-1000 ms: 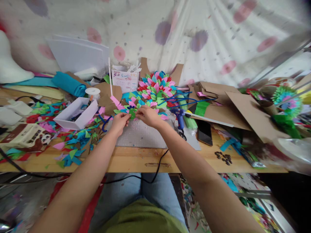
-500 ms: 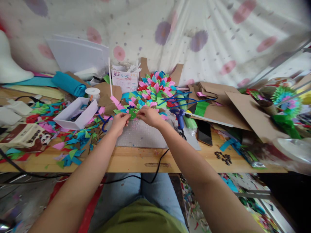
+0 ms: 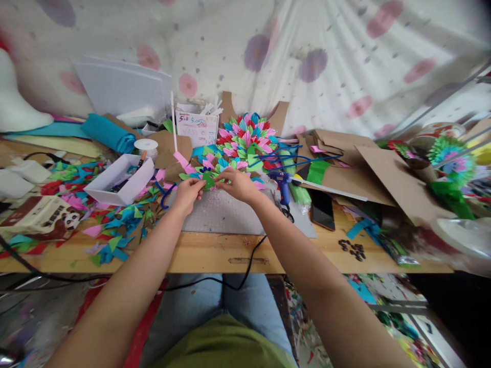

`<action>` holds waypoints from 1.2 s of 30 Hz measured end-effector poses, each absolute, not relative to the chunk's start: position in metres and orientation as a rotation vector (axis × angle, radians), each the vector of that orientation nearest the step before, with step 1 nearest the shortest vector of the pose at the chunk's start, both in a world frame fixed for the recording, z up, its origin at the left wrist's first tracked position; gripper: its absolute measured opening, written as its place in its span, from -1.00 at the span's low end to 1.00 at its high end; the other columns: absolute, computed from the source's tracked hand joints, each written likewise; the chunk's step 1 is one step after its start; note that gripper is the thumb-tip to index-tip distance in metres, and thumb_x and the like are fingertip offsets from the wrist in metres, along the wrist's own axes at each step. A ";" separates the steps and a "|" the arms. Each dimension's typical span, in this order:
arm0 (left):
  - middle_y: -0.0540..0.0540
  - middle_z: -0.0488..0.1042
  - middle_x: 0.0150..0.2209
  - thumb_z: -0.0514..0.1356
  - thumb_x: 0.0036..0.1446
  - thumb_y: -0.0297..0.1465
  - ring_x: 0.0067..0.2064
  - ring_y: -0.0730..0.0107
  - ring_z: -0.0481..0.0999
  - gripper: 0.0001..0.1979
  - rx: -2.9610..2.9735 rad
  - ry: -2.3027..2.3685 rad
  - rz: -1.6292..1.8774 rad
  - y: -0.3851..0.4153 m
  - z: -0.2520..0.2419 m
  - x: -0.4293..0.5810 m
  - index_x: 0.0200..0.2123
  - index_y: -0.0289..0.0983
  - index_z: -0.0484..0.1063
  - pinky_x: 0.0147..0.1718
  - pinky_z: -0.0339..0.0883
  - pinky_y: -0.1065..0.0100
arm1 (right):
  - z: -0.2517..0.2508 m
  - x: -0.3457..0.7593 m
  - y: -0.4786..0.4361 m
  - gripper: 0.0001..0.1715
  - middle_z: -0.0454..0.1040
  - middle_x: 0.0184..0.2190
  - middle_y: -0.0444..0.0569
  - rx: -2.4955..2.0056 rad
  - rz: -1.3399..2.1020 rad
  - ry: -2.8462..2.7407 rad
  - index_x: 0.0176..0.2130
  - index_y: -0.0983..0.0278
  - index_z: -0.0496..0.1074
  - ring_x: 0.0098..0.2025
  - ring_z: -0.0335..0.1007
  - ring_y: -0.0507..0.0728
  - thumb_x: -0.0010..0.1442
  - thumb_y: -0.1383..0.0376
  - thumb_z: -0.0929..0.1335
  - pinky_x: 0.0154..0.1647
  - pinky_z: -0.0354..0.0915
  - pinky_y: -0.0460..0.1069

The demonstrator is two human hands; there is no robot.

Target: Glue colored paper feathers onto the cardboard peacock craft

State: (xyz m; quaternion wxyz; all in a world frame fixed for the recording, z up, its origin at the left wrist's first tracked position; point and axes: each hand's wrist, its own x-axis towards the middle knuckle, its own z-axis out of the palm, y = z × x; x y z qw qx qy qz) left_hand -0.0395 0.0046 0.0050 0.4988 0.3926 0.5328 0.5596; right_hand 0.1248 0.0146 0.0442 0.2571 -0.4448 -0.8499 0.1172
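My left hand [image 3: 189, 193] and my right hand [image 3: 237, 184] meet over a grey work mat [image 3: 222, 213]. Both pinch a small green paper piece [image 3: 209, 178] between their fingertips, at the near edge of a fan of folded pink, green, blue and red paper petals [image 3: 245, 140]. That fan leans on a brown cardboard backing [image 3: 282, 113] behind it. My fingers are curled closed around the green piece.
A blue glue gun [image 3: 283, 184] lies right of my right hand, with a black phone [image 3: 322, 208] beyond it. A white box [image 3: 119, 179] and scattered coloured paper scraps [image 3: 111, 225] lie to the left. Cardboard sheets [image 3: 378, 171] are stacked at the right. A black cable [image 3: 245, 266] hangs over the table edge.
My right hand has crept slightly up and left towards the petals. Otherwise both hands hold the green piece in the same spot.
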 end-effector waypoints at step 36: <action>0.13 0.24 -0.70 0.22 -0.17 -0.44 -0.68 0.64 0.19 -0.89 0.878 1.298 1.595 0.010 0.004 -0.046 -0.56 -0.30 0.30 -0.74 0.01 0.55 | -0.006 0.124 -0.025 -0.46 0.37 0.08 0.09 -1.105 0.569 -2.448 0.11 0.38 0.29 0.10 0.29 0.11 0.11 0.44 0.25 0.13 0.18 0.02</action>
